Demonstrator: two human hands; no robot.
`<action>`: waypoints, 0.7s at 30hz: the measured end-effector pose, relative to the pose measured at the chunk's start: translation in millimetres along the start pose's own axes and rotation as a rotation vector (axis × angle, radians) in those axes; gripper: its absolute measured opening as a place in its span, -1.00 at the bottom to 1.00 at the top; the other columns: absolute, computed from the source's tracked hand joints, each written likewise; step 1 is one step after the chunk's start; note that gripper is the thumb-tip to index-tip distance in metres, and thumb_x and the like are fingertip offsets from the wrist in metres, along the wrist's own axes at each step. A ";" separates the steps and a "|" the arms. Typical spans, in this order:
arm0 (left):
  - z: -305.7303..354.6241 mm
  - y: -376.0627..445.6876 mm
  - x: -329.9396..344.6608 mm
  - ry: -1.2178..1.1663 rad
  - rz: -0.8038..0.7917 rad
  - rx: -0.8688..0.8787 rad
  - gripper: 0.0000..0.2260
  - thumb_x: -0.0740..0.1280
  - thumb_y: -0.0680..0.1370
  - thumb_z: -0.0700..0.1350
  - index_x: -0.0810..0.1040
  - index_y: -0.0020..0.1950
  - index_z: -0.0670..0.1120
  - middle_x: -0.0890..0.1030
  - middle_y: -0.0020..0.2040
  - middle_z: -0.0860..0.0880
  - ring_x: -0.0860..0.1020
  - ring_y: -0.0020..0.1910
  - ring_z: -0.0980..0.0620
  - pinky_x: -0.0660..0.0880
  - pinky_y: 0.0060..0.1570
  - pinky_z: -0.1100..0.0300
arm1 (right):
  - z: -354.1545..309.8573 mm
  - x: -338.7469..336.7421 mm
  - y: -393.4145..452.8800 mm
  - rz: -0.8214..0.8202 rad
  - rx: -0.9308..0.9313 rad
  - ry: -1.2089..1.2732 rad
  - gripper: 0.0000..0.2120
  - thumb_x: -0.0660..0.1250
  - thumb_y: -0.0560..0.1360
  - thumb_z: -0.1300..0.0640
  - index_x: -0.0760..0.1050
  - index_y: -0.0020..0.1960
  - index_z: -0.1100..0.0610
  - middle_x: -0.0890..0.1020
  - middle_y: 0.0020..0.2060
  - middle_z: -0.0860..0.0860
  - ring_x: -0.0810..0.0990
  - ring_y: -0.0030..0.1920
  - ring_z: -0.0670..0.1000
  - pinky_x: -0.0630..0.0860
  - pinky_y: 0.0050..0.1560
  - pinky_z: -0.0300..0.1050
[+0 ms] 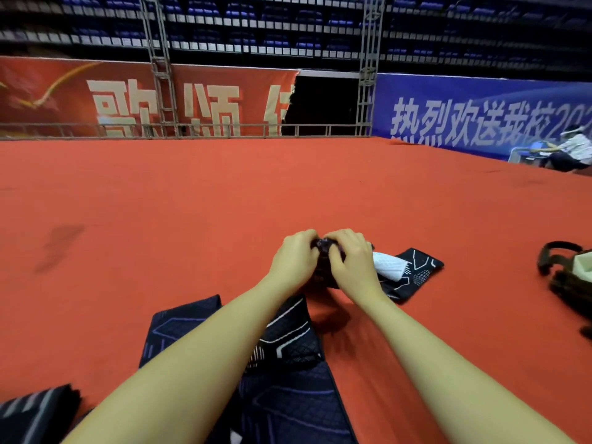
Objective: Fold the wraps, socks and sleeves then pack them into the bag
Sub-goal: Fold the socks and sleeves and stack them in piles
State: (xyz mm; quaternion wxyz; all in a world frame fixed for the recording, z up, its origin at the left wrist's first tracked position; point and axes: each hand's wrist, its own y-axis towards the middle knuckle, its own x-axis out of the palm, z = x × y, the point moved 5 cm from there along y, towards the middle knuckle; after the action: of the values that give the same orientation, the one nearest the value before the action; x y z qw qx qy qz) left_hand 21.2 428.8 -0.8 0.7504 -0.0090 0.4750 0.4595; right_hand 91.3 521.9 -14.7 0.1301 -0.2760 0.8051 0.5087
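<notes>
head view, red carpet (192, 193), banners (480, 116) behind, dark bag (563, 277) right

- Red banner (96, 97), far beyond the hands and to their left: large cream characters "歌颂", then a third character cut off at the banner's torn right edge, not readable.
- Blue banner (480, 116), far beyond the hands and to their right: white slanted characters "热烈欢送我校", followed by digits beginning "202" that run out of view at the picture's edge.
- The patterned dark fabrics near the hands carry only line designs, no legible lettering.
</notes>
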 end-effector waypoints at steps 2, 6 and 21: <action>9.6 -9.3 -20.5 -0.024 0.047 0.035 -0.86 0.21 0.50 -0.24 0.55 -0.05 -0.19 0.62 -0.08 -0.17 0.53 -0.05 -0.20 0.46 -0.06 -0.05 | -16.5 -11.9 -2.6 -0.016 -0.003 -0.022 -0.59 0.06 0.33 0.03 0.52 0.07 0.07 0.56 0.02 -0.06 0.37 0.04 0.00 0.14 0.02 -0.17; 27.1 -30.2 -64.1 -0.035 0.129 0.076 -0.86 0.20 0.50 -0.26 0.54 -0.06 -0.22 0.61 -0.08 -0.18 0.52 -0.05 -0.20 0.45 -0.06 -0.04 | -45.5 -33.0 -9.6 0.020 -0.029 -0.220 -0.51 0.18 0.21 0.17 0.46 0.14 0.07 0.51 0.14 -0.06 0.30 0.15 0.02 0.09 0.12 -0.10; 5.5 -152.1 -163.0 -0.143 0.296 0.151 -0.84 0.28 0.44 -0.35 0.56 -0.05 -0.18 0.46 -0.02 -0.05 0.42 -0.04 0.08 0.23 -0.05 0.58 | -162.9 -63.6 -59.0 -0.101 -0.145 0.064 -0.71 0.20 0.40 -0.10 0.55 -0.28 0.07 0.61 -0.34 -0.08 0.52 -0.27 0.00 0.28 0.00 0.01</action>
State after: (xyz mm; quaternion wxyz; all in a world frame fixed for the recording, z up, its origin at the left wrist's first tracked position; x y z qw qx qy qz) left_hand 110.7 232.4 55.5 0.7050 0.1500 0.4498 0.5273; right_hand 188.8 377.1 45.5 0.1094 -0.3409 0.7550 0.5493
